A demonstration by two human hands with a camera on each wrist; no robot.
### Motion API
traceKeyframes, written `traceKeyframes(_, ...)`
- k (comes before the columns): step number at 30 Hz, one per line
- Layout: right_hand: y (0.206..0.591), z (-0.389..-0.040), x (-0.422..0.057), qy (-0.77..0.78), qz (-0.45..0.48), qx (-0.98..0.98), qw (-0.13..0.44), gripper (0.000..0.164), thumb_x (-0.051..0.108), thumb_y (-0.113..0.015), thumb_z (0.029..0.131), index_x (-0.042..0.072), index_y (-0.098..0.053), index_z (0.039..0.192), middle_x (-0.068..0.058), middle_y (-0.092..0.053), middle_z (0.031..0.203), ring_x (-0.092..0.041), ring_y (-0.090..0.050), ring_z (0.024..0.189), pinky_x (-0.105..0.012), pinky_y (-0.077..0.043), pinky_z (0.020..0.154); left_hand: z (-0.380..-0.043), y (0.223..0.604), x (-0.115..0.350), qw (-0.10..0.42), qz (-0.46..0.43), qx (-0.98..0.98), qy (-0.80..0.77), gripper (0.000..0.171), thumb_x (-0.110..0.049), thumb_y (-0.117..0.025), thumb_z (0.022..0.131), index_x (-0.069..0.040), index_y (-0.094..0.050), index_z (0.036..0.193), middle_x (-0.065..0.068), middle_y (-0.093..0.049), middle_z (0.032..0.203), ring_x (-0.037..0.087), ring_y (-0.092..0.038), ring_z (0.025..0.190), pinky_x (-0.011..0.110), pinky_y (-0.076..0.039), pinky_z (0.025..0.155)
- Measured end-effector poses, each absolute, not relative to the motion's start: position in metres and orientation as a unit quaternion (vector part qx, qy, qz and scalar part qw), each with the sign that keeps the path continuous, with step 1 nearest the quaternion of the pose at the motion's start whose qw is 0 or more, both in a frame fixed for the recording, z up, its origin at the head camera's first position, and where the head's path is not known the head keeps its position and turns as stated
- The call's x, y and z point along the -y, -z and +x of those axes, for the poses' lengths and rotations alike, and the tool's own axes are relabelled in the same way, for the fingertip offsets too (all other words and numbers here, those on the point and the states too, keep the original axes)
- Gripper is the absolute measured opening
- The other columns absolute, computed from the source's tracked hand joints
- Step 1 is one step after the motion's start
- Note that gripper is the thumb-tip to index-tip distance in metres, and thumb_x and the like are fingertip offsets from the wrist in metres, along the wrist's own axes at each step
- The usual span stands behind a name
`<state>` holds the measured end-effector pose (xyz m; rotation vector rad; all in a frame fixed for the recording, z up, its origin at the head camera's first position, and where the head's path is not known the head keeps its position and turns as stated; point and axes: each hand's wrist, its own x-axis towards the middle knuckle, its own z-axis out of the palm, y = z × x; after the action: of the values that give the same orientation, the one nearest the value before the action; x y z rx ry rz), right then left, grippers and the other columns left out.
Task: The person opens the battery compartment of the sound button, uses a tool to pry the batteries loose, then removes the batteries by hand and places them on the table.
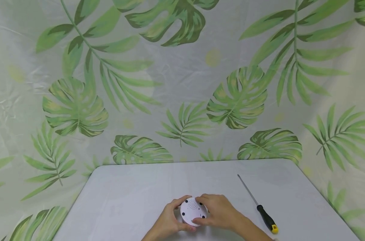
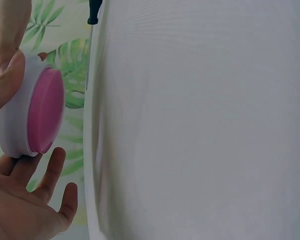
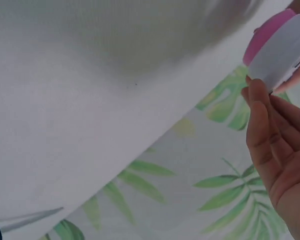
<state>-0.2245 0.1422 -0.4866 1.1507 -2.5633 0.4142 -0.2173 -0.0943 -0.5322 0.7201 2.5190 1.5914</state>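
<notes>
both hands hold a small round white gadget (image 1: 193, 211) just above the near edge of the white table (image 1: 140, 190), the left hand (image 1: 167, 221) curled around its left side and the right hand (image 1: 220, 212) wrapped over its right side with a thumb on the lower rim. its white underside, with small speaker holes and dark feet, faces up toward the head camera, while the wrist views show a pink face (image 2: 44, 110) on the other side turned toward the table. a screwdriver (image 1: 259, 206) with a black and yellow handle lies on the table well to the right of the hands, and a leaf-print cloth (image 1: 182, 83) hangs behind.
</notes>
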Motion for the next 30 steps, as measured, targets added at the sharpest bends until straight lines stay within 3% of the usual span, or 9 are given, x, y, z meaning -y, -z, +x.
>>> traceKeyframes(3, 0.489, -0.225, -0.139, -0.084, 0.434, 0.876, 0.193, 0.057, 0.061, -0.069, 0.091, 0.009, -0.074, 0.114, 0.006, -0.074, 0.093, 0.001, -0.063, 0.073, -0.015, -0.049, 0.061, -0.218, 0.535, 0.096, 0.041, 0.237, -0.821, -0.517, 0.089, -0.033, -0.097, 0.068, -0.024, -0.057, 0.147, -0.004, -0.067, 0.132, 0.007, -0.055, 0.114, 0.037, -0.042, 0.099)
traceKeyframes(8, 0.498, -0.226, -0.135, -0.038, 0.484, 0.829, 0.278, 0.047, 0.054, -0.066, 0.096, 0.011, -0.076, 0.113, 0.01, -0.055, 0.07, 0.007, -0.027, 0.056, -0.008, -0.026, 0.048, -0.222, 0.539, 0.098, 0.047, 0.244, -0.811, -0.53, 0.089, -0.029, -0.097, 0.069, -0.017, -0.056, 0.148, -0.001, -0.068, 0.134, 0.008, -0.058, 0.113, 0.03, -0.042, 0.098)
traceKeyframes(10, 0.501, -0.225, -0.134, -0.02, 0.491, 0.814, 0.31, 0.044, 0.052, -0.062, 0.1, 0.013, -0.077, 0.114, 0.009, -0.053, 0.069, 0.005, -0.022, 0.054, -0.009, -0.025, 0.046, -0.223, 0.541, 0.099, 0.055, 0.247, -0.803, -0.54, 0.089, -0.026, -0.096, 0.07, -0.015, -0.056, 0.149, -0.001, -0.068, 0.137, 0.008, -0.059, 0.113, 0.028, -0.041, 0.1)
traceKeyframes(15, 0.507, -0.221, -0.131, 0.031, 0.484, 0.798, 0.357, 0.044, 0.047, -0.046, 0.109, 0.015, -0.076, 0.117, -0.003, -0.073, 0.082, -0.004, -0.048, 0.047, -0.018, -0.041, 0.044, -0.227, 0.545, 0.101, 0.074, 0.25, -0.784, -0.563, 0.088, -0.02, -0.096, 0.071, -0.012, -0.055, 0.149, 0.0, -0.07, 0.135, 0.008, -0.062, 0.111, 0.024, -0.039, 0.102)
traceKeyframes(19, 0.511, -0.216, -0.131, 0.052, 0.477, 0.8, 0.36, 0.046, 0.042, -0.041, 0.111, 0.012, -0.075, 0.119, -0.011, -0.079, 0.091, -0.009, -0.064, 0.053, -0.02, -0.046, 0.047, -0.228, 0.548, 0.103, 0.088, 0.245, -0.78, -0.569, 0.087, -0.022, -0.096, 0.071, -0.013, -0.056, 0.148, -0.002, -0.073, 0.129, 0.008, -0.062, 0.109, 0.024, -0.038, 0.103)
traceKeyframes(30, 0.522, -0.21, -0.132, 0.091, 0.455, 0.816, 0.345, 0.048, 0.041, -0.036, 0.113, 0.012, -0.073, 0.123, -0.013, -0.079, 0.097, -0.009, -0.062, 0.054, -0.021, -0.04, 0.046, -0.23, 0.552, 0.101, 0.088, 0.238, -0.79, -0.558, 0.087, -0.021, -0.096, 0.07, -0.012, -0.057, 0.147, -0.001, -0.075, 0.116, 0.006, -0.063, 0.106, 0.024, -0.038, 0.103)
